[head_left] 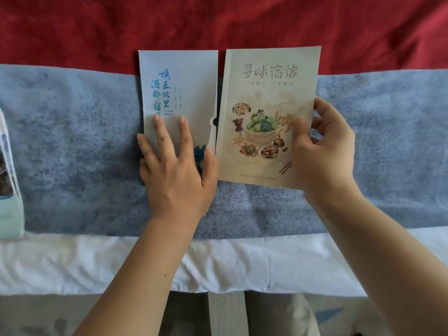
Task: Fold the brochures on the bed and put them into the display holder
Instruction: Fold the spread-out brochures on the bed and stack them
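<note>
Head view: the brochure (228,151) lies opened out on the bed, long axis running away from the person, straight ahead and between the two forearms. Its blue panel (194,76) lies flat under the left hand (174,170), whose fingers are straight and spread, pressing down on the panel's lower half. Its food panel (266,93) sits just to the right, tilted a little and apparently raised off the cloth. The right hand (324,146) pinches that panel's outer long edge, thumb on the printed face and fingers curled behind. I cannot tell whether the two panels are joined along the dark gap between them. If they are, the fold turns on that gap: the right hand, already on the free edge, would swing the food panel leftward over the blue one, and the left hand would have to clear out of the way. The holder (11,214) stands at the far left edge of the view, well apart from the brochure and nearer the left hand, with printed sheets already in it. Everything rests on a soft blue runner (72,141), which looks likely to yield under a crease. A red cover (218,20) lies beyond it and a white sheet (242,263) on the near side.
</note>
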The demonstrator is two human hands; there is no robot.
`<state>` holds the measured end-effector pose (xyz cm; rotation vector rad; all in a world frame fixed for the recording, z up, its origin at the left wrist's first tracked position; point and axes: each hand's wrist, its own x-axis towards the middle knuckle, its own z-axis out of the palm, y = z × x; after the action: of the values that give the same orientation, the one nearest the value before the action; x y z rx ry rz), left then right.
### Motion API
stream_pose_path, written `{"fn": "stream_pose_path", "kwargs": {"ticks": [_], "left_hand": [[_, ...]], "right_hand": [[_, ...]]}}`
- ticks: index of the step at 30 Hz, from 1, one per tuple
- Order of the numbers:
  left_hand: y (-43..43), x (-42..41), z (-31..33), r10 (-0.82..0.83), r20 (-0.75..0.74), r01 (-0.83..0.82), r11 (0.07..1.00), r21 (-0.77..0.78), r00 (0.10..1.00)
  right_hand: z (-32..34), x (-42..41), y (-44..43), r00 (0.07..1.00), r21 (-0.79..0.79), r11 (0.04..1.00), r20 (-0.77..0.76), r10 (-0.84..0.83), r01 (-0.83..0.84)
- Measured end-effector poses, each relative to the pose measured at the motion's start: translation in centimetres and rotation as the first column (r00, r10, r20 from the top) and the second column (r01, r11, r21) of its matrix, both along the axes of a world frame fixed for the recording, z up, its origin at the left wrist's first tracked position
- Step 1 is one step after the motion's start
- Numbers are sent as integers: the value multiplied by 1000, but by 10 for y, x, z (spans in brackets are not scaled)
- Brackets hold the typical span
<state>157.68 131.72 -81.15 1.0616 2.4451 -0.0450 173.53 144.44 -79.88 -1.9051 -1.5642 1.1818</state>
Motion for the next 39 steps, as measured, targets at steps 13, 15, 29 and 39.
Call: {"fn": "stream_pose_path", "kwargs": {"ticks": [13, 15, 29, 39], "left_hand": [[-2, -2, -4, -3, -20, 3, 1000, 17, 1000], [-2, -4, -6, -13, -55, 13, 1000, -4, 998], [-25, -18, -42, -123, -169, 156, 968, 196, 978], [-21, -22, -48, -95, -203, 146, 955, 256, 975]], "right_hand": [[-1, -24, -23, 995, -60, 997, -93, 45, -51], [0, -24, -25, 962, -50, 966, 93, 257, -253], [-16, -13, -24, 692, -126, 820, 474, 544, -559], [-15, -9, -7, 602, -114, 733, 493, 628, -671]]}}
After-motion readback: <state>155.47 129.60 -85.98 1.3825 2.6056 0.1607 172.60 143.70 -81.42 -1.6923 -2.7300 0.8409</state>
